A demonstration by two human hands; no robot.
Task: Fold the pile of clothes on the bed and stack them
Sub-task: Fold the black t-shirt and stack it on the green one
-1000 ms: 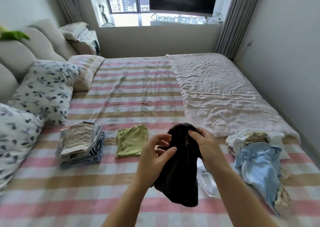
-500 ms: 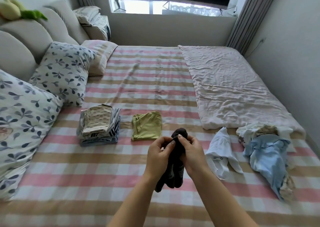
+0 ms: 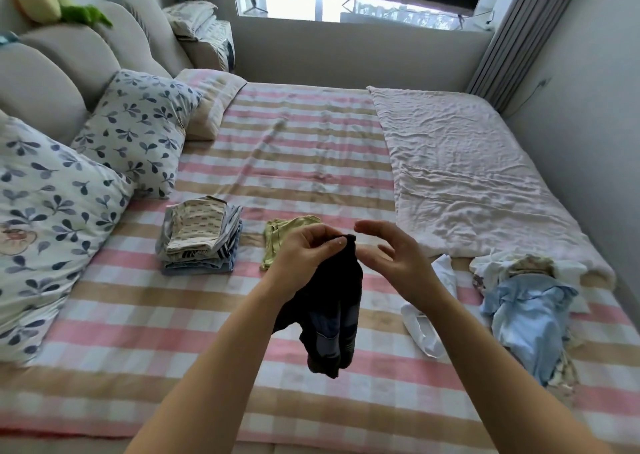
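Pinching the dark garment (image 3: 332, 315) by its top edge, our L hand (image 3: 304, 251) lets it hang above the bed (image 3: 173, 315); our R hand (image 3: 398, 259) hovers just beside, fingers loose, gripping nothing. Folded stack (image 3: 201, 235) & green piece (image 3: 273, 235) lie beyond; unfolded pile (image 3: 526, 298) at right, w/ a white piece (image 3: 426, 329) near it.

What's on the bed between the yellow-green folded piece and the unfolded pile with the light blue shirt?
A white garment, seen in the head view. The left hand pinching the dark garment and the right hand hide part of it.
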